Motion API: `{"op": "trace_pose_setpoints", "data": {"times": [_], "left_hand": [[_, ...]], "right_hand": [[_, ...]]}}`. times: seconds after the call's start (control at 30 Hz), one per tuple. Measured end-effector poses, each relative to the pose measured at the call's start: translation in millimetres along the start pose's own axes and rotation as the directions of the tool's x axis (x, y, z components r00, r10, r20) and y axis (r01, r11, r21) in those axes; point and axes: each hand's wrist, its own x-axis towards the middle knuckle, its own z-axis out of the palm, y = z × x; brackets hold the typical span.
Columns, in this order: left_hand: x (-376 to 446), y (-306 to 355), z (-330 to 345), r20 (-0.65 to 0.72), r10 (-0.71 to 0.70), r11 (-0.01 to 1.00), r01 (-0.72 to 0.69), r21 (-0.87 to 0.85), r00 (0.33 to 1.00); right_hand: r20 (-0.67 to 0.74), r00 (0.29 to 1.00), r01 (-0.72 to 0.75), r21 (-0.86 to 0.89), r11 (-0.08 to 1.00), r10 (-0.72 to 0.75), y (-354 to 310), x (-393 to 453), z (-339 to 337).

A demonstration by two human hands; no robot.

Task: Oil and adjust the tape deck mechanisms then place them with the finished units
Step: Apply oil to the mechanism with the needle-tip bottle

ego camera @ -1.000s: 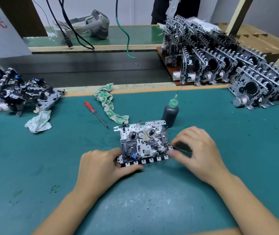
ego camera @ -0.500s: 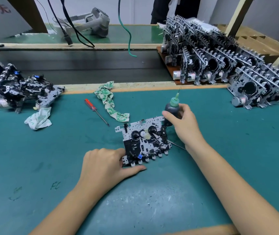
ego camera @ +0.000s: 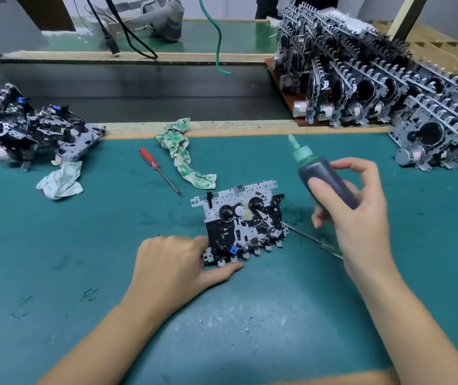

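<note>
gripping oil bottle [ego camera: 326,180] tilted, r hand [ego camera: 361,218] raised.

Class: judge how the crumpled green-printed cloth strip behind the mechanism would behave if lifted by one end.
The cloth strip would probably droop limply, since it lies twisted and creased. It looks thin, so likely light. It should not roll, lying flat on the mat.
</note>
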Motion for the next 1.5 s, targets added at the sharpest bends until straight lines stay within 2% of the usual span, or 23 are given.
{"op": "trace_pose_setpoints", "data": {"times": [0.07,0.13,0.27,0.37,0.47,0.53,0.67,0.77,0.9,1.1,1.5], "left_hand": [[-0.7,-0.2,0.4,0.000,-0.007,1.000,0.007,-0.004,1.000],[-0.9,0.3,0.1,-0.004,-0.022,1.000,0.021,-0.021,1.000],[-0.8,1.7,-0.2,-0.020,-0.035,0.998,0.034,-0.058,0.999],[-1.9,0.5,1.0,0.030,-0.063,0.997,0.064,-0.036,0.998],[-1.8,0.1,1.4,0.028,-0.057,0.998,0.057,-0.003,0.998],[-1.2,0.2,1.4,0.019,-0.049,0.999,0.049,-0.008,0.999],[-1.3,1.0,0.6,0.021,-0.037,0.999,0.037,-0.030,0.999],[-1.1,1.4,0.2,0.020,-0.027,0.999,0.027,-0.036,0.999],[-0.3,1.8,0.5,0.031,-0.043,0.999,0.044,-0.032,0.999],[-0.2,2.2,0.5,0.022,-0.038,0.998,0.039,-0.045,0.999],[-0.9,0.9,0.7,0.020,-0.032,0.999,0.033,-0.030,0.999]], "right_hand": [[-0.030,0.999,-0.033,0.177,0.984,0.039,-1.5,-5.9,-0.5],[-0.035,0.993,-0.086,0.394,0.915,0.109,-1.7,-7.6,0.1],[-0.048,0.968,-0.183,0.539,0.822,0.247,-2.8,-6.6,5.8],[-0.045,0.917,-0.269,0.661,0.700,0.395,-2.3,-3.8,7.4],[0.015,0.895,-0.301,0.756,0.581,0.445,-1.3,-1.2,6.1],[0.048,0.912,-0.306,0.741,0.597,0.408,-1.4,-2.6,7.0],[0.099,0.947,-0.302,0.596,0.744,0.305,-0.7,-10.9,12.2],[0.003,0.969,-0.224,0.429,0.875,0.246,0.9,-14.9,16.1],[-0.079,0.991,-0.084,0.275,0.958,0.110,0.6,-18.6,16.4],[-0.066,0.997,-0.030,0.201,0.979,0.044,1.2,-20.8,17.8],[-0.067,0.995,-0.062,0.234,0.970,0.080,5.4,-17.7,16.7]]}}
